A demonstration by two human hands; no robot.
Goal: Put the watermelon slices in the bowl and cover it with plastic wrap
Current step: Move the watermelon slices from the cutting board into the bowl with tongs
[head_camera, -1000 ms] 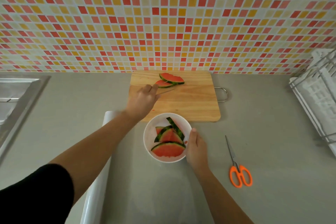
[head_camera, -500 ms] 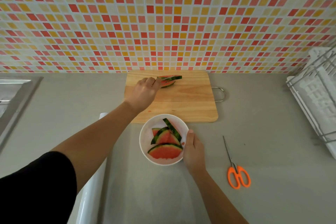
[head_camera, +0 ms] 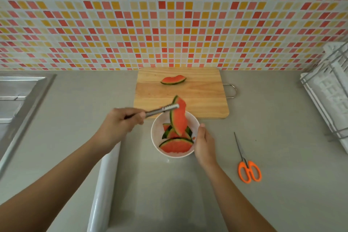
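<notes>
My left hand (head_camera: 120,124) grips metal tongs (head_camera: 162,110) whose tips pinch a watermelon slice (head_camera: 178,117), hanging upright over the far rim of the white bowl (head_camera: 156,143). Several slices lie inside the bowl, the largest (head_camera: 176,145) at its near side. My right hand (head_camera: 204,141) holds the bowl's right rim. One more slice (head_camera: 173,80) lies at the back of the wooden cutting board (head_camera: 203,98). A roll of plastic wrap (head_camera: 103,190) lies on the counter under my left forearm.
Orange-handled scissors (head_camera: 249,170) lie on the grey counter right of the bowl. A white dish rack (head_camera: 331,92) stands at the right edge. A steel sink (head_camera: 17,100) is at the left. A tiled wall rises behind the board.
My left hand has drawn back from the board with the tongs, lifting one slice toward the bowl. One slice stays on the board. My right hand stays on the bowl.
</notes>
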